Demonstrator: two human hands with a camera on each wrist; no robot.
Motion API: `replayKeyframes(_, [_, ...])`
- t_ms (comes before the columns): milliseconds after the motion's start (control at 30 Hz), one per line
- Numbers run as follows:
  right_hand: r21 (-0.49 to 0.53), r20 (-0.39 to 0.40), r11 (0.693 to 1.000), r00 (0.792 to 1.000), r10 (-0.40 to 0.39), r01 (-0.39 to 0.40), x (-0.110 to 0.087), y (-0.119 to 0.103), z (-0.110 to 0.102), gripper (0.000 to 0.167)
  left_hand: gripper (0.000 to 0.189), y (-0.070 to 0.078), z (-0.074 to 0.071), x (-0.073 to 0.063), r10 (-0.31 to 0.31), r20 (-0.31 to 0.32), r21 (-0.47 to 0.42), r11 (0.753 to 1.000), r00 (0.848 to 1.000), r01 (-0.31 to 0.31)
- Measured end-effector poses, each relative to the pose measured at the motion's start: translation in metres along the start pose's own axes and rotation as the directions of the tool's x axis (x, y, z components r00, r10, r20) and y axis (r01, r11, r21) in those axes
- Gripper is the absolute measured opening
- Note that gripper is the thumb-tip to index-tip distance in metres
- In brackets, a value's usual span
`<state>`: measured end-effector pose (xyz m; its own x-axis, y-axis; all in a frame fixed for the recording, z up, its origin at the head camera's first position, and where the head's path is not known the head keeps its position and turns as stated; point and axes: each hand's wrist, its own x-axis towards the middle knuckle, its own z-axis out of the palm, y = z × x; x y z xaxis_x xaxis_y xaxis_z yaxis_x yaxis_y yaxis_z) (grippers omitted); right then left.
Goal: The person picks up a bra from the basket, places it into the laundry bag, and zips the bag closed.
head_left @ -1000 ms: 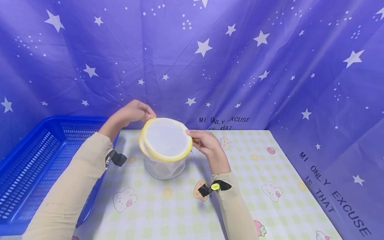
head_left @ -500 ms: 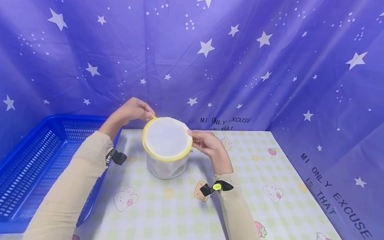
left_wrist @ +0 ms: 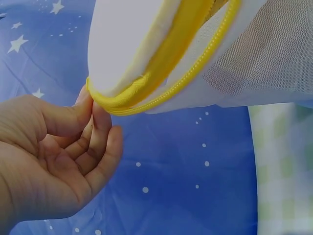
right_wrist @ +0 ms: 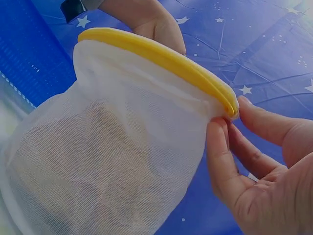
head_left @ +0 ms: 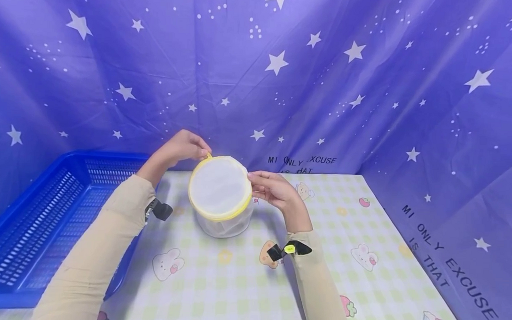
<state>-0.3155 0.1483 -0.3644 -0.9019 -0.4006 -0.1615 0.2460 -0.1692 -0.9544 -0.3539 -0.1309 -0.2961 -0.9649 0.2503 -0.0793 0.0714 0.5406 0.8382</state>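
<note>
The bag (head_left: 221,196) sits just left of the frame's centre, between the hands, mouth end up, its axis running roughly top to bottom. Neither hand is nearer: the left hand (head_left: 182,145) pinches the yellow rim (head_left: 237,212) at its upper left, the right hand (head_left: 275,189) pinches its right edge, the two hands well apart.
</note>
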Motion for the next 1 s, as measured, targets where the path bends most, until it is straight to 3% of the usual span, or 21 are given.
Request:
replayKeyframes(133, [-0.002, -0.025, 1.0, 1.0, -0.015, 0.015, 0.0008, 0.0006, 0.0021, 0.018, 0.023, 0.0007, 0.0019, 0.0002, 0.013, 0.002, 0.004, 1.0, 1.0, -0.013])
replayKeyframes(400, [0.004, 0.002, 1.0, 1.0, -0.014, 0.014, -0.0009, 0.0008, 0.0062, 0.023, 0.023, 0.0016, 0.004, 0.0012, -0.002, 0.005, 0.002, 1.0, 1.0, 0.002])
replayKeyframes(700, [-0.05, 0.008, 0.998, 0.999, -0.032, 0.032, -0.0037, 0.002, 0.0076, 0.017, 0.023, 0.0027, 0.0059, 0.0014, 0.017, 0.008, 0.013, 1.0, 1.0, -0.017])
replayKeyframes(1000, [-0.078, -0.043, 0.996, 0.998, -0.045, 0.041, -0.0028, 0.0022, 0.01, 0.036, 0.022, 0.003, 0.006, 0.0015, 0.035, 0.016, -0.003, 0.999, 0.999, -0.035])
